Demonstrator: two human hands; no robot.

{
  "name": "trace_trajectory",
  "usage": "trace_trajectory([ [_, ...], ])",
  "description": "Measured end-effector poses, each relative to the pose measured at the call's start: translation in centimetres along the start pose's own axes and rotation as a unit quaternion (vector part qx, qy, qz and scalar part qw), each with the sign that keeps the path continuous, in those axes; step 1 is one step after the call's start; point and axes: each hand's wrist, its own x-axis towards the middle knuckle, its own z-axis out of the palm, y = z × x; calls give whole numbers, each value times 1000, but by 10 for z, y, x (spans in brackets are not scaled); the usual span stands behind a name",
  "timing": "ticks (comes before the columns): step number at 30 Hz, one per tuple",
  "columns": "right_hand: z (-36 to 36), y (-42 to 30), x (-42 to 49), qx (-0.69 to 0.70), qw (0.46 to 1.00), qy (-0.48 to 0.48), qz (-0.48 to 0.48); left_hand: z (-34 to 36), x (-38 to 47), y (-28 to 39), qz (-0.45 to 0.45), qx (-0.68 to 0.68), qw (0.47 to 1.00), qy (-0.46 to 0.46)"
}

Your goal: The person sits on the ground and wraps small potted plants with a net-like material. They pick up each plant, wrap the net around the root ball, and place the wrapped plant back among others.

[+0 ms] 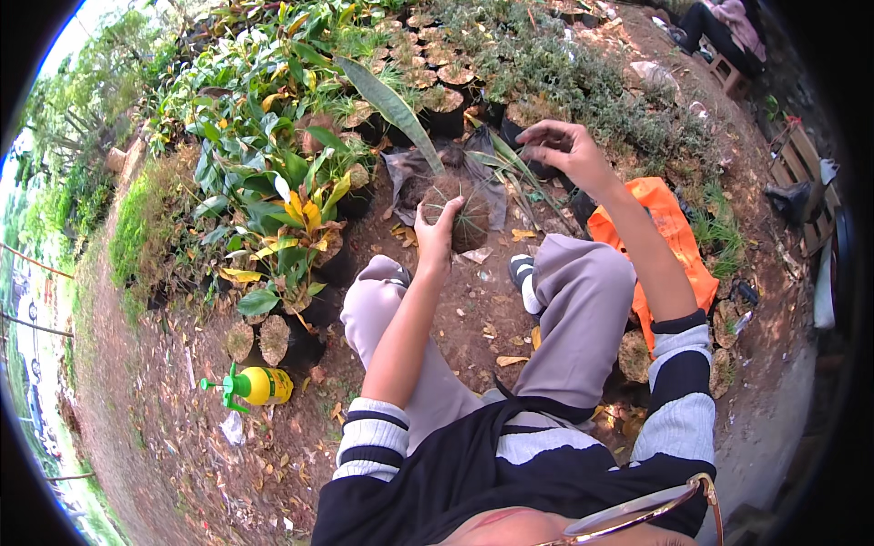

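My left hand [437,232] grips a round, brown, fibre-covered ball [472,228] from its left side. Pale green thread-like strands fan out across the ball's surface. A single long snake plant leaf [392,102] slants up to the left from the top of the ball. Up and to the right, my right hand [563,147] is raised apart from the ball, with bent fingers and the thumb below them. Whether a fine strand lies between those fingers is too small to tell. Beneath the ball, a dark plastic sheet [497,205] with soil on it lies on the ground.
Cut snake plant leaves [522,181] lie right of the sheet. Leafy potted plants [273,198] crowd the left. A yellow and green pump sprayer [263,386] lies on the soil. An orange bag [666,239] is beside my right knee. Another person [730,31] sits at the far right.
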Motion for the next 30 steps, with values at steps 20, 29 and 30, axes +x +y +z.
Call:
trace_trajectory([
  [20,-94,39,-48,32,993,67,95,-16,22,-6,-31,-57,997,36],
  [29,-110,66,-94,-70,983,-29,164,-36,42,1,4,-180,982,50],
  [30,-110,74,-96,-86,979,-28,181,-37,41,3,13,-181,982,59],
])
